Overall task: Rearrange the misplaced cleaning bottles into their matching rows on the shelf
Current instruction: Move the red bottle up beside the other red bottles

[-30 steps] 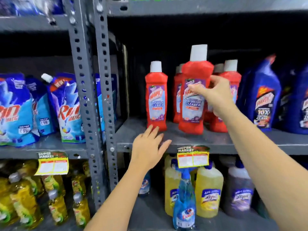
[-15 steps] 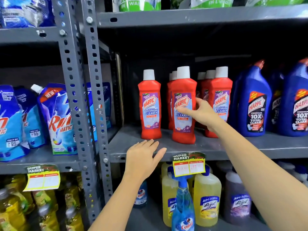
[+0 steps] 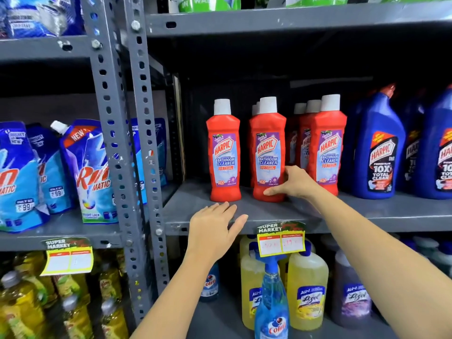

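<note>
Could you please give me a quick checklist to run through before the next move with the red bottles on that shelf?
1. Middle red bottle upright on the shelf: ok.
2. Right hand on that bottle's lower right side: ok; firm grip: cannot tell.
3. Left hand empty, fingers spread at the shelf edge: ok.
4. Left red bottle stands apart with a gap, so nothing blocks a leftward slide: ok.
5. Red row to the right sits close; hand clearance: cannot tell.
6. Blue bottles grouped apart from the reds: ok.
</note>
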### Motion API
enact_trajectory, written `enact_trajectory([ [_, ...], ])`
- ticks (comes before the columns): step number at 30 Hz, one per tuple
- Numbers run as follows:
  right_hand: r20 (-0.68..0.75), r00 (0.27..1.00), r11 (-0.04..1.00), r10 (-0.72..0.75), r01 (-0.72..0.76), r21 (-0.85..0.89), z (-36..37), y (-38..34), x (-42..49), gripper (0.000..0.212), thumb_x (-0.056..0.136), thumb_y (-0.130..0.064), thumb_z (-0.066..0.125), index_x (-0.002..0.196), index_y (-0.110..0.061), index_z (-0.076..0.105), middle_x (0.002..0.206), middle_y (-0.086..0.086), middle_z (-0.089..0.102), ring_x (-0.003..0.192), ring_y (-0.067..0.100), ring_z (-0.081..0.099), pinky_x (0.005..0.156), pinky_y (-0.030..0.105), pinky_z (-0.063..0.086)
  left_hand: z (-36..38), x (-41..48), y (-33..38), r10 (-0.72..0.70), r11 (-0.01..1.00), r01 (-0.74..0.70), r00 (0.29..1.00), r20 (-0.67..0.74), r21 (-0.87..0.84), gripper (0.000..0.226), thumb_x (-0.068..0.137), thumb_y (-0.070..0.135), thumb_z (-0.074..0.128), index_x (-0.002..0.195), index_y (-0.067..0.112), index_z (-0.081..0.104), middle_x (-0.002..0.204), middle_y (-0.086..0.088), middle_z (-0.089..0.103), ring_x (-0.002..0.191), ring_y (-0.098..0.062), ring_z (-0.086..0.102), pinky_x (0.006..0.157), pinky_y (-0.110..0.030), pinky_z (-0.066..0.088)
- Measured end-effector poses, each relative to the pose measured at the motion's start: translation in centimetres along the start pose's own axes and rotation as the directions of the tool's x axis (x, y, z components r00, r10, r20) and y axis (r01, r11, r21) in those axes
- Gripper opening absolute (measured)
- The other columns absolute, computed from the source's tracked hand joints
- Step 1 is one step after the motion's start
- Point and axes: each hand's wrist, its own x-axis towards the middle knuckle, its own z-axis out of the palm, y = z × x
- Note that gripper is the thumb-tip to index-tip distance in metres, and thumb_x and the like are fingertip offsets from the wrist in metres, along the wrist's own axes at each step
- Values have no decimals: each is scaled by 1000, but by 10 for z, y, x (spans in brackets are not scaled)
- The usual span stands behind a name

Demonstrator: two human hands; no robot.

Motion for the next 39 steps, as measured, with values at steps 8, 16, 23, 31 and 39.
enact_trajectory([
  [8, 17, 1000, 997, 12, -14, 78, 7, 14, -1, 87, 44, -40, 95, 121, -15, 64, 114, 2, 72, 105, 19, 67, 100, 40, 51, 2, -1, 0, -21, 1000, 21, 999, 29, 8, 50, 92, 51, 42, 98, 15, 76, 100, -4, 74, 95, -22, 68, 80, -34, 52],
  [16, 125, 992, 970, 28, -57, 235, 0, 16, 9, 67, 64, 2, 87, 125, -2, 60, 118, 13, 70, 107, 23, 66, 101, 40, 50, 4, -1, -1, -28, 1000, 29, 998, 48, 0, 50, 93, 52, 42, 100, 15, 75, 102, -4, 73, 97, -22, 68, 83, -34, 51],
  [23, 212, 977, 948, 7, -74, 310, -1, 23, 13, 63, 73, 9, 77, 131, -2, 54, 120, 12, 66, 111, 22, 61, 92, 32, 49, 3, -2, -1, -34, 999, 34, 998, 58, -7, 51, 93, 52, 41, 101, 15, 75, 102, -5, 73, 98, -23, 68, 83, -35, 52],
  [31, 196, 981, 935, 8, -77, 346, 2, 35, 15, 61, 72, 0, 81, 128, -8, 58, 124, 12, 66, 119, 23, 59, 105, 39, 45, 2, -1, 0, -32, 999, 32, 996, 79, 0, 50, 93, 51, 42, 101, 15, 75, 102, -5, 73, 97, -22, 68, 82, -34, 52],
  [39, 135, 989, 940, -54, 5, 340, 6, 38, 11, 53, 70, -1, 83, 120, -5, 66, 114, 12, 72, 105, 20, 66, 98, 34, 51, 3, 0, -1, -21, 1000, 22, 997, 71, -10, 50, 93, 51, 42, 99, 14, 76, 101, -4, 74, 94, -21, 68, 79, -34, 52],
])
